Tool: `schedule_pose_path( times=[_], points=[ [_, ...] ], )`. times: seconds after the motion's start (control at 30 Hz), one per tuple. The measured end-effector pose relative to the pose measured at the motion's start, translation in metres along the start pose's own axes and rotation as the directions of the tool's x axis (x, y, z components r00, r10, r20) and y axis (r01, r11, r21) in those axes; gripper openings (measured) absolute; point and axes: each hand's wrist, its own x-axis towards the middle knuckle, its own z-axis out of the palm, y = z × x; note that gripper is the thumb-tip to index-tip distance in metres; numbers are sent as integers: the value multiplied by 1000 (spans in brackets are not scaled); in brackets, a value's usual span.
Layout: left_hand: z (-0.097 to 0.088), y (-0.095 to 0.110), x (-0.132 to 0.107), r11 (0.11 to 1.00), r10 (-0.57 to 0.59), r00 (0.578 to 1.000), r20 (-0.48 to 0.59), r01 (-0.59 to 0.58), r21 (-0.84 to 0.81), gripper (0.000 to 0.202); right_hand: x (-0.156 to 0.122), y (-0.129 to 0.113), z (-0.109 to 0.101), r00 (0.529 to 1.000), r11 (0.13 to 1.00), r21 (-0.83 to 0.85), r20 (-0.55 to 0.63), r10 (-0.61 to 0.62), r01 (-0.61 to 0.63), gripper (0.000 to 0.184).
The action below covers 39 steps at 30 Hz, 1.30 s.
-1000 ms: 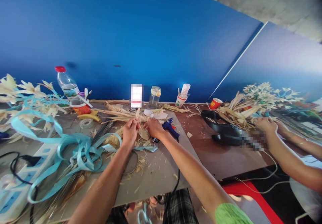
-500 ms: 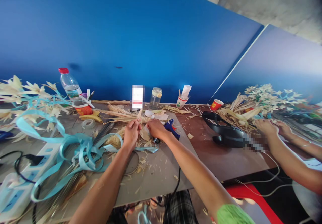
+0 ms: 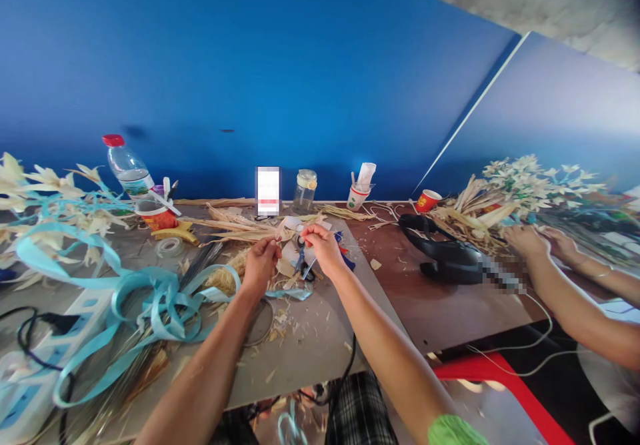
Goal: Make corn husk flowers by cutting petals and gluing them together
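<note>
Near the middle of the worktable, my left hand (image 3: 263, 265) is closed in a pinch, a small pale piece of dried husk (image 3: 284, 233) showing at its fingertips. My right hand (image 3: 324, 248), a short gap away, has thumb and fingers pressed together; what they pinch is too small to make out. A pair of scissors (image 3: 303, 258) lies between the hands, partly over scraps. Beyond them are long dried husk strips (image 3: 240, 231). A tangled fibre bundle (image 3: 225, 275) sits left of my left hand. Behind my right hand, a blue tool (image 3: 346, 258) is partly hidden.
Looped blue ribbon (image 3: 160, 305), thin wires (image 3: 115, 371) and a power strip (image 3: 65, 358) occupy the left. A bottle (image 3: 127, 168), paper cup (image 3: 153, 213) and glass jar (image 3: 305, 191) stand at the back. To the right are a black device (image 3: 450, 258) and another person's hands (image 3: 527, 245).
My right hand has drawn back to the right, away from my left hand, uncovering the scissors between them. My left hand stays nearly in place. The view has shifted slightly.
</note>
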Motion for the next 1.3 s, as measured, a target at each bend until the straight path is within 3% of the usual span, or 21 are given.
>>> schedule_pose_path(
  times=[0.17, 0.37, 0.47, 0.83, 1.3],
  points=[
    [0, -1, -2, 997, -36, 995, 98, 29, 76, 33, -4, 4, -1, 999, 997, 53, 6, 50, -50, 24],
    [0, -4, -3, 979, -70, 961, 267, 15, 204, 31, -4, 9, -2, 987, 971, -202, 123, -106, 129, 22],
    [1, -5, -4, 968, -84, 948, 307, 5, 251, 32, -5, 8, -3, 986, 949, -281, 123, -108, 139, 23],
    [6, -4, -7, 969, -130, 951, 281, 62, 238, 32, -10, 20, 2, 995, 975, -201, -22, -100, 94, 29],
    [7, -6, -7, 981, -176, 952, 249, 148, 125, 36, -11, 23, 5, 997, 992, -109, -22, -69, 66, 29]
  ],
)
